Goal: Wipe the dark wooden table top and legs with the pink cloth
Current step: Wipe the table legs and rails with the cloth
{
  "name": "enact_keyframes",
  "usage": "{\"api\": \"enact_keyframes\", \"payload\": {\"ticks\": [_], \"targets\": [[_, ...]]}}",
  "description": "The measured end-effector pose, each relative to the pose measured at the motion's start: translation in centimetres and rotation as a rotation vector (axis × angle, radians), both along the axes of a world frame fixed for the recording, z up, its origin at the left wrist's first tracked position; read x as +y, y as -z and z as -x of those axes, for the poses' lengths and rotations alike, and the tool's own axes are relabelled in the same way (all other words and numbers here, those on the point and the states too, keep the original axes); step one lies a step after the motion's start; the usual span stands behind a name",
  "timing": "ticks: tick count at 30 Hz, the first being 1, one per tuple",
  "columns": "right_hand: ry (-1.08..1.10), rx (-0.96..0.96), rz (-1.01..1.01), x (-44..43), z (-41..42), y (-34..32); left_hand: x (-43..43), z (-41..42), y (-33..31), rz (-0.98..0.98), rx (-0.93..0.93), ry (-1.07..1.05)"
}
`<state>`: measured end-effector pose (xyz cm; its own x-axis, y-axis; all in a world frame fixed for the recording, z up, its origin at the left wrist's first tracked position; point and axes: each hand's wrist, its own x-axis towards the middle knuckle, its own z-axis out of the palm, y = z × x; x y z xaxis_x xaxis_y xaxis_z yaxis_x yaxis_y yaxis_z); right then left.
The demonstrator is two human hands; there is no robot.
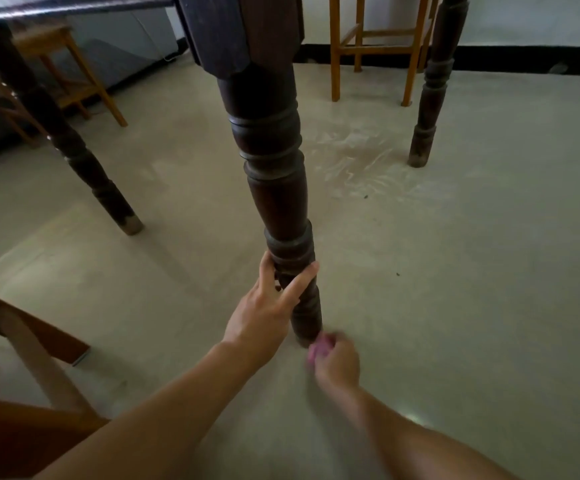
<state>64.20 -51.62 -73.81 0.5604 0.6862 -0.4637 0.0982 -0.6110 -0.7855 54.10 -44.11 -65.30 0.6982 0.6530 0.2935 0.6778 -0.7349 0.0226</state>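
A dark turned wooden table leg stands upright in the middle of the view, running down to the floor. My left hand grips its lower part, fingers wrapped around the leg from the left. My right hand, blurred, is closed around the bunched pink cloth and presses it against the foot of the leg at floor level. The table's edge shows along the top left. Two more dark legs stand at the left and the far right.
A light wooden stool stands behind the table by the wall, another stool at the back left. A brown wooden chair frame is close at the lower left. Pale floor spreads to the right.
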Motion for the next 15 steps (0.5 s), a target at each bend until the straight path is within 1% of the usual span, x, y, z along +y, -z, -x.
{"api": "enact_keyframes", "payload": {"ticks": [2, 3, 5, 7, 8, 9, 11, 13, 15], "targets": [[-0.170, 0.126, 0.051, -2.0, 2.5, 0.0, 0.2, -0.1, -0.2, 0.005, -0.044, 0.033], [-0.181, 0.134, 0.050, -2.2, 2.7, -0.5, 0.3, 0.0, 0.0, 0.002, -0.062, 0.040], [-0.085, 0.135, 0.006, -1.3, 1.2, -1.4, 0.2, 0.1, -0.3, 0.012, -0.025, 0.054], [0.002, 0.103, -0.042, -0.3, -1.0, -2.2, -0.2, 0.2, -0.9, 0.106, 0.027, 0.037], [0.005, 0.135, -0.054, -0.1, -1.8, -2.9, -0.3, 0.5, -1.3, 0.178, 0.022, 0.030], [-0.022, 0.173, -0.060, 0.0, -2.4, -3.6, -0.3, 0.8, -2.0, 0.204, 0.004, 0.040], [-0.085, 0.270, -0.097, -0.2, -3.0, -5.0, -0.2, 1.9, -3.3, 0.182, -0.023, 0.071], [-0.140, 0.318, -0.163, -0.8, -3.3, -6.5, -0.2, 3.3, -4.1, 0.145, -0.132, 0.095], [-0.195, 0.298, -0.220, -1.0, -3.3, -7.9, 0.0, 4.6, -4.5, 0.186, -0.279, 0.003]]}}
